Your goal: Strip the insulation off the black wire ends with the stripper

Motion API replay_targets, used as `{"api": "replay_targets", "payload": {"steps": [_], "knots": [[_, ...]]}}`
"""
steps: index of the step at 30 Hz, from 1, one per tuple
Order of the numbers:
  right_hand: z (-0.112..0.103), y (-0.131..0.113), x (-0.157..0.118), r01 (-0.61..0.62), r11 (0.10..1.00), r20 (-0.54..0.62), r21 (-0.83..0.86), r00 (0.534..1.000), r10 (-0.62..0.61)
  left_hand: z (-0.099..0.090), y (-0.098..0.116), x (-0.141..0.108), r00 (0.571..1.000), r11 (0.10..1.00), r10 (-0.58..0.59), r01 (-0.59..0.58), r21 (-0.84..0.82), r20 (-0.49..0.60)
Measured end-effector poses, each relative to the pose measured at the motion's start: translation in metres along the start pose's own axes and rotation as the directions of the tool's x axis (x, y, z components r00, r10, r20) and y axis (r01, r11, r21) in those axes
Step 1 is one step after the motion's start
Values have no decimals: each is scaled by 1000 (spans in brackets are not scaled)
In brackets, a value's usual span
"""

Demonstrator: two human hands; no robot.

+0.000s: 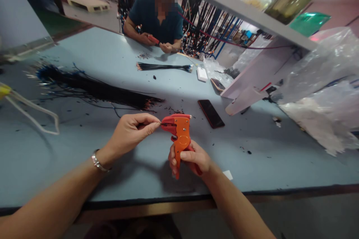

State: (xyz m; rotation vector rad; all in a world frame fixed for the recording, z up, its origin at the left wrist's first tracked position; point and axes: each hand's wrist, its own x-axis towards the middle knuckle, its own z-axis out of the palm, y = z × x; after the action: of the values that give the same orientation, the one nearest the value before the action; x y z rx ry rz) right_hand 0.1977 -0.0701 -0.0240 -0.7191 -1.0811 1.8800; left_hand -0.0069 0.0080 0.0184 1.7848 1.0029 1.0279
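Observation:
My right hand [193, 157] is wrapped round the handles of an orange and red wire stripper [183, 130], held upright above the table with its jaws facing left. Thumb and fingertips of my left hand [137, 129] pinch a thin wire [160, 123] right at the mouth of those jaws. Most of the wire is hidden by the fingers and the tool. Just behind my left hand lies a thick bundle of black wires [98, 87], with bluish, metallic ends at the left and copper-coloured tips at the right.
Across the pale blue table [126, 179], a co-worker [157, 18] holds a red tool [153, 39]. A smaller wire bundle [165, 67] lies before them. A dark phone [211, 114] rests right of the stripper. Plastic bags [325, 93] crowd the right; dark scraps are scattered about.

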Motion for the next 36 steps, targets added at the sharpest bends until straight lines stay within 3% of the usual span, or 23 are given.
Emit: {"api": "replay_targets", "payload": {"steps": [5,24,36], "knots": [[-2,0,0,-6,1000,21,-18,1000,6,-1,0,0,1000,1000,19,-19,24,18],[1,2,0,-14,999,-70,-52,997,11,2,-1,-1,1000,999,12,-12,49,-1],[4,7,3,-3,996,-101,-90,995,-6,5,-3,-3,996,987,84,-85,140,11]]}}
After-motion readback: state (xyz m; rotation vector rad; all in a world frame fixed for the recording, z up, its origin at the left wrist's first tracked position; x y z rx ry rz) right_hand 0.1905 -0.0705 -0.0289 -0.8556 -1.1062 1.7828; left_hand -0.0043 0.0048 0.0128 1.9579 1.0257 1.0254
